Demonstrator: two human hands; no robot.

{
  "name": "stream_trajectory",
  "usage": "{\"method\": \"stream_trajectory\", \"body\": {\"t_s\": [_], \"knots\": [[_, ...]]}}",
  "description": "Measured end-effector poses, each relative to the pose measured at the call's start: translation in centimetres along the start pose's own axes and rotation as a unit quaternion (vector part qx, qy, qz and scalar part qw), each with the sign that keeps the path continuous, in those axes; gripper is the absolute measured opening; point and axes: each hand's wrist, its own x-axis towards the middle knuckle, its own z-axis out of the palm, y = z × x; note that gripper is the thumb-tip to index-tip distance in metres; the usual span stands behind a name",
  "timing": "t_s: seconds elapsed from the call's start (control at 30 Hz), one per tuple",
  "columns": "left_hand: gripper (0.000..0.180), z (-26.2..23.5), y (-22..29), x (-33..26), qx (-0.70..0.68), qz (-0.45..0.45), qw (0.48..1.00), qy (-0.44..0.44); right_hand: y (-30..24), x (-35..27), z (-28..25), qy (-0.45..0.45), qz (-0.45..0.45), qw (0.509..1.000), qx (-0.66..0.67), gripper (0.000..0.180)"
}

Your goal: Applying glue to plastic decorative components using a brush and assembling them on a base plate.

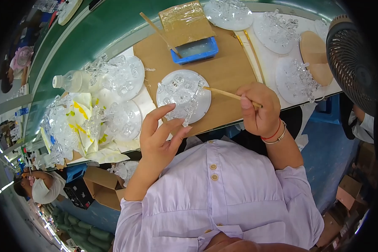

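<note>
Far left: a clear plastic bottle (73, 80) lying on its side beside a heap of clear moulded pieces on white-and-yellow sheets (86, 126), with two clear round discs (128, 75) stacked with more glassy parts. Centre: a round clear disc (184, 96) flat on a brown cardboard sheet (231, 71), crowded with small transparent, crystal-like figures that catch the light; one narrow clear piece (189, 112) hanging over the near edge. Left hand (159, 136) raised just in front of that disc, fingers loosely spread, thumb and forefinger pinching the lower end of the clear piece. Right hand (260, 109) closed in a fist around a thin wooden stick (224, 94), tip touching the disc's right rim; red cord and metal bangle on the wrist. Behind: a blue tray (197, 50) of pale liquid under a taped cardboard lid (185, 21), another stick (157, 31) leaning in it. Right: more loaded clear discs (296, 77) on a white surface, a tan wooden disc (317, 54), a black fan (353, 63). Green conveyor belt (96, 38) beyond; cardboard boxes (105, 187) on a blue floor; another person lower left.
</note>
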Motion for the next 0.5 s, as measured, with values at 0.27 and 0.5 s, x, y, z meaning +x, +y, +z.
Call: {"method": "stream_trajectory", "body": {"t_s": [0.27, 0.5], "knots": [[0.025, 0.38, -0.05, -0.21, -0.008, -0.006, 1.0, 0.01, -0.42, 0.0, -0.17, -0.006, 0.002, 1.0, -0.004, 0.007], [0.026, 0.74, 0.17, -0.1, -0.002, 0.003, 1.0, 0.022, -0.77, -0.63, -0.56, -0.038, 0.0, 0.999, -0.012, 0.008]]}}
